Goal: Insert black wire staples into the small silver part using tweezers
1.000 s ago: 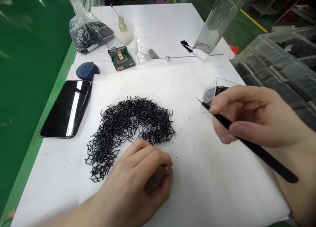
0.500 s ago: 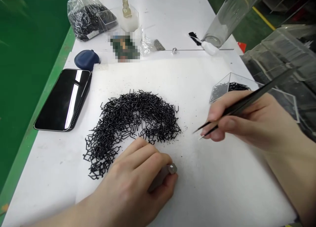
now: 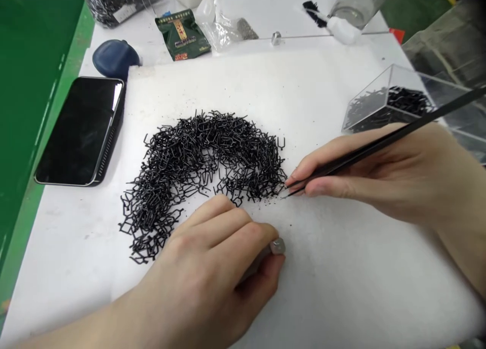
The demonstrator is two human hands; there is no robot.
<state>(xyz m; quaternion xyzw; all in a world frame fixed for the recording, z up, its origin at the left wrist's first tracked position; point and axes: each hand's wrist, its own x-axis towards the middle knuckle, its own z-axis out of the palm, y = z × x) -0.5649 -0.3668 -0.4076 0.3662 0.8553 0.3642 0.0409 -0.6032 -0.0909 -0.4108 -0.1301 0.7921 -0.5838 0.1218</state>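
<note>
My left hand (image 3: 212,258) is closed around a small grey rod-like piece with a faceted end (image 3: 278,246); most of it is hidden in the fingers. Between thumb and fingers of my right hand (image 3: 410,172) are dark tweezers (image 3: 364,154), their tips low over the white sheet (image 3: 322,278). The tips are at the right end of a curved pile of small black bent pins (image 3: 163,162), among tiny dark specks. I cannot tell whether anything is between the tips. The pile arches just beyond my left hand's knuckles.
Behind my right hand stands a clear plastic box (image 3: 366,106) with black pins. At left lie a phone (image 3: 76,136) and a dark blue rounded case (image 3: 116,58). Along the back are a green packet (image 3: 182,35), a clear bag (image 3: 224,33) and a white bottle-like piece (image 3: 343,30).
My right hand has brought the tweezers leftward to the pile's right end, and their tips have come closer together. My left hand keeps its grip on the grey piece. The view has shifted.
</note>
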